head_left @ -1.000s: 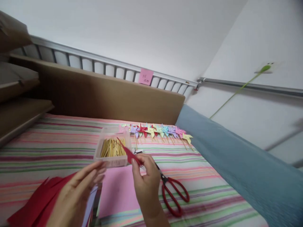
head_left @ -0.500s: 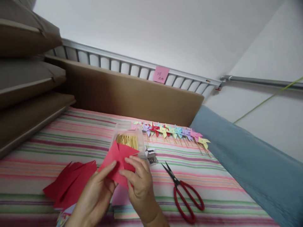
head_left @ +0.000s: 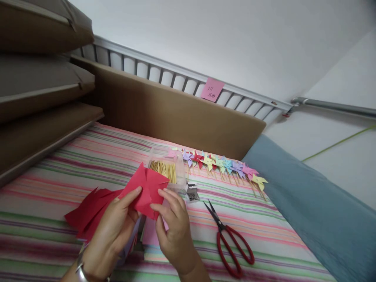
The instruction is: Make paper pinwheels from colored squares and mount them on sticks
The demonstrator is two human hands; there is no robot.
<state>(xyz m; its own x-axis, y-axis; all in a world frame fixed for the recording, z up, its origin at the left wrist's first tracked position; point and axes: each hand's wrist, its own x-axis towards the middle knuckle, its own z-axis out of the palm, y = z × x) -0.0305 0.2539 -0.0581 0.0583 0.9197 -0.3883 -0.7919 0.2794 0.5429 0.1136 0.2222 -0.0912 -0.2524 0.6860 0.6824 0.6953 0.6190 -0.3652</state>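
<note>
My left hand (head_left: 117,221) grips a square of red paper (head_left: 146,190) at its lower left, thumb on top and fingers underneath. The square has slits cut in from its corners. My right hand (head_left: 175,227) is at its right side, with fingertips pinching the lower right edge. Beneath my left forearm, several more red sheets (head_left: 92,211) lie in a loose pile. A stack of pastel paper (head_left: 150,235) is partly hidden below my hands. Just behind the square stands a clear plastic box (head_left: 182,172) of thin wooden sticks (head_left: 166,170).
Red-handled scissors (head_left: 221,227) lie partly open on the striped cloth (head_left: 264,235), right of my hands. A small box of metal pins (head_left: 193,194) sits near the sticks. Finished paper pinwheels (head_left: 208,162) form a row behind, before a brown board (head_left: 176,117). Padded stacks (head_left: 38,78) rise at left.
The red square has been raised slightly and lies flatter, its right part less covered. My right fingers have shifted to its edge. The whole view has turned slightly left.
</note>
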